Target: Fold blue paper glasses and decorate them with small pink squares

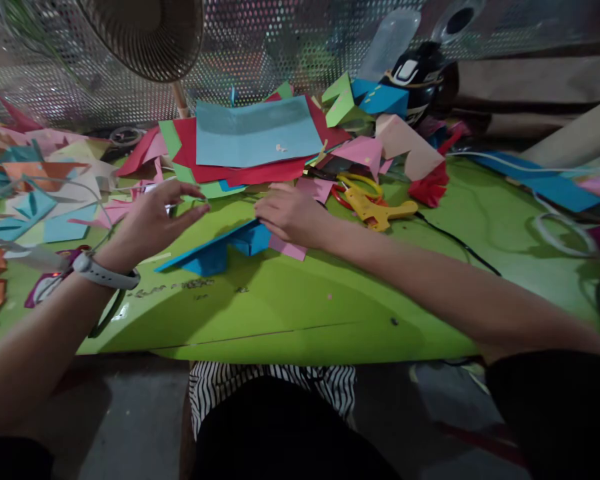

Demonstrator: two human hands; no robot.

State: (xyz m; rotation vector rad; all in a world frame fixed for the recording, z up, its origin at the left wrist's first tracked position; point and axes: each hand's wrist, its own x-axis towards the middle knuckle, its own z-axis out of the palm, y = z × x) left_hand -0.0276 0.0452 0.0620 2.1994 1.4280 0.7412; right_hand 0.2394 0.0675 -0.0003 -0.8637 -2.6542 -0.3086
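Observation:
A folded piece of blue paper (205, 259) lies tilted on the green table in front of me. My right hand (293, 215) has its fingers closed at the upper right end of this paper; the fingertips are partly hidden. To the left, my left hand (163, 217) hovers above the table with thumb and fingers apart, holding nothing. A pink paper piece (287, 248) sticks out below my right hand. Behind both hands, a light blue sheet (257, 133) rests on red paper (265, 175).
A yellow glue gun (375, 208) and yellow-handled scissors (363, 185) lie right of my right hand. Colored paper cutouts (45, 170) crowd the left side. A fan (147, 33) stands at the back, near a dark helmet-like object (417, 77). Cables cross the table.

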